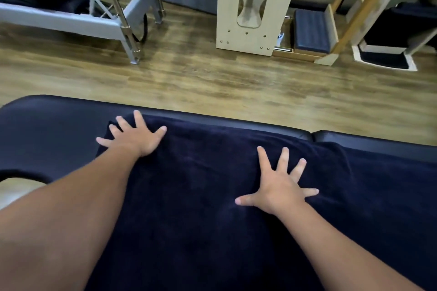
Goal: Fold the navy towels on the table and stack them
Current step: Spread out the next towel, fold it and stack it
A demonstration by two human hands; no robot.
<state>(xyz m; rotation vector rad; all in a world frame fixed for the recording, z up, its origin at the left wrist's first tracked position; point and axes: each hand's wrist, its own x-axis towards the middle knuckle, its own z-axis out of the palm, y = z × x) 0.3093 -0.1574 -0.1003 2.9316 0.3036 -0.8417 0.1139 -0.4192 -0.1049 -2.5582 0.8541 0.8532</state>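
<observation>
The head view looks down on a navy towel (212, 196) spread flat over a dark padded table (47, 130). The towel covers the middle and right of the table top and reaches almost to the far edge, where a strip of the shiny padding shows beyond it. Its left edge runs from the far left corner down toward the camera, leaving the left part of the table bare. A seam or gap splits the padding on the far right edge.

The left hand (137, 139) lies palm down on the towel's far left corner, fingers straight and spread wide, gripping nothing. Its little finger and thumb reach out to either side, and the fingertips sit just short of the towel's far edge. The bare forearm runs back to the lower left of the frame.

The right hand (281, 191) also lies palm down on the towel, nearer the camera and to the right of centre. Its fingers are straight and fanned apart, the thumb pointing left, holding nothing. Small creases show in the cloth round it. The two hands are well apart.

Beyond the table is a wood floor (201, 78). On it stand a grey metal frame (113, 23) at the far left, a pale wooden box (250, 7) with a tall cut-out in the middle, and a navy cushion (312, 30) just right of the box, beside a wooden ladder (361, 0).
</observation>
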